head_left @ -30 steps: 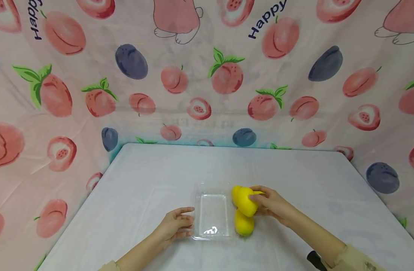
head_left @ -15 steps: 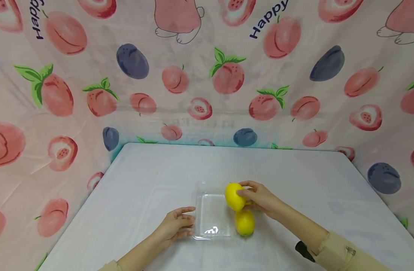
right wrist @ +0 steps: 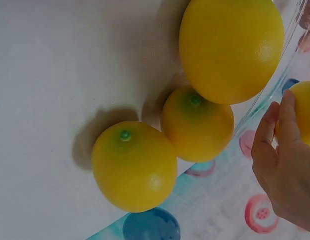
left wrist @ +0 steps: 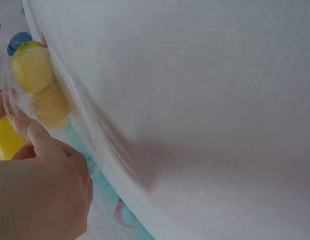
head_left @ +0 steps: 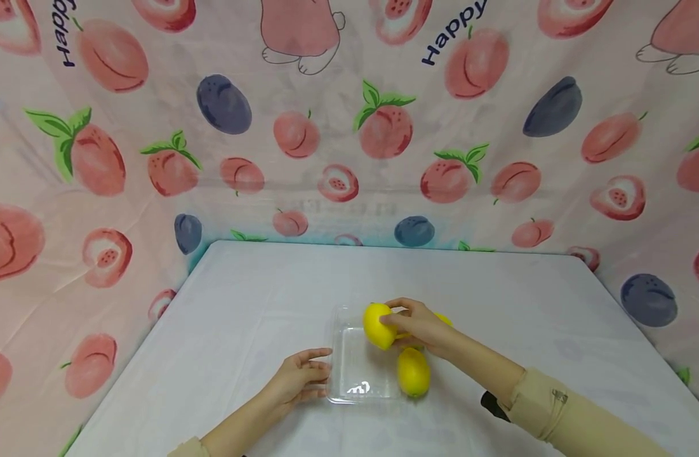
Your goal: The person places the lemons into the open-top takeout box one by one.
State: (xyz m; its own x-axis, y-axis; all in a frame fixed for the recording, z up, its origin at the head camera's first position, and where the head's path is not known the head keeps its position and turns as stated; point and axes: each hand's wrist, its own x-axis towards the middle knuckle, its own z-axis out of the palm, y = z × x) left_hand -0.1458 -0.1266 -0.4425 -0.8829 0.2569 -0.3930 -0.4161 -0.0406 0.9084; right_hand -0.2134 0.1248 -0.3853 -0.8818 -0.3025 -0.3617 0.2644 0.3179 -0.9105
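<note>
My right hand (head_left: 414, 324) grips a yellow lemon (head_left: 379, 326) between thumb and fingers, over the back right part of a transparent plastic box (head_left: 363, 374). The left hand (head_left: 298, 381) is at the box's left side, its spread fingertips touching the edge. Another lemon (head_left: 413, 372) lies beside the box's right side. Behind the right hand a further lemon (head_left: 442, 319) partly shows. In the right wrist view, three lemons sit close together on the table, among them one with a green stem end (right wrist: 135, 167). Two lemons show through the box wall in the left wrist view.
A white cloth covers the table (head_left: 258, 292). Fruit-printed fabric (head_left: 349, 146) hangs at the back and both sides. A dark strap (head_left: 494, 406) shows below the right forearm, by the beige sleeve (head_left: 555, 406).
The right hand has carried its lemon leftward, from beside the other lemons to over the box. A lemon behind the hand has come into view. The left hand stays at the box.
</note>
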